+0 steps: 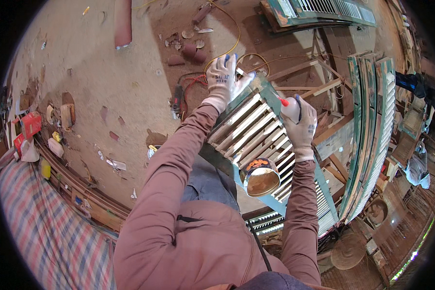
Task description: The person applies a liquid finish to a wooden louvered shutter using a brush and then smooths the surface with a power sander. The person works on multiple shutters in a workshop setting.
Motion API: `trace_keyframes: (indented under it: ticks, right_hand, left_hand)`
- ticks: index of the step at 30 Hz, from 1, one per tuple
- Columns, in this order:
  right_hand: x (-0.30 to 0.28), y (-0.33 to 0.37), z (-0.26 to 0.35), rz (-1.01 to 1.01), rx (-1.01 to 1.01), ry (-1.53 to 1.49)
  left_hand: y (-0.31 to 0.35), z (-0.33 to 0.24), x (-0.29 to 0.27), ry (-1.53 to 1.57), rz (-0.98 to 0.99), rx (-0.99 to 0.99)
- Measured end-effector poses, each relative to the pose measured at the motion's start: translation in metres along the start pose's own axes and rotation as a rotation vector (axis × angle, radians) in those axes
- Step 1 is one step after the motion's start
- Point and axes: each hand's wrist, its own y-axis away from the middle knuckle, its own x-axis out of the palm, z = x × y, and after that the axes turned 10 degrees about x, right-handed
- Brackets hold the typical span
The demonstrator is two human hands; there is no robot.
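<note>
A green louvered shutter (270,98) lies at a slant in front of me, with bare, pale slats. At its far left corner is my left hand (221,83), in a white glove with blue fingertips. The fingers stretch forward and the thumb stands apart; a small pale bit by the thumb is too small to name. My right hand (304,128), also gloved, grips a white squeeze bottle (290,110) above the shutter's right side. The bottle's red nozzle tips toward the far left. An open can (261,183) with brown contents rests on the near part of the shutter.
More green shutters (362,135) stand stacked at the right, others (324,14) lie at the far right. A power tool (178,100) with a red cord lies left of the shutter. Wood scraps (328,87) lie beyond. Striped cloth (48,227) covers something at the near left.
</note>
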Motion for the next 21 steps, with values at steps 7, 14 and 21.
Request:
trace_keyframes:
  ticks: [7, 14, 21]
  right_hand:
    - [0.009, -0.026, 0.005, -0.025, -0.177, 0.362]
    - [0.019, -0.042, 0.015, -0.069, -0.372, 0.559]
    - [0.02, -0.054, 0.026, -0.083, -0.437, 0.548]
  left_hand:
    - [0.048, -0.003, -0.026, 0.019, -0.005, -0.286]
    - [0.081, -0.014, -0.042, -0.01, 0.05, -0.326]
    - [0.08, -0.012, -0.039, -0.008, 0.056, -0.303]
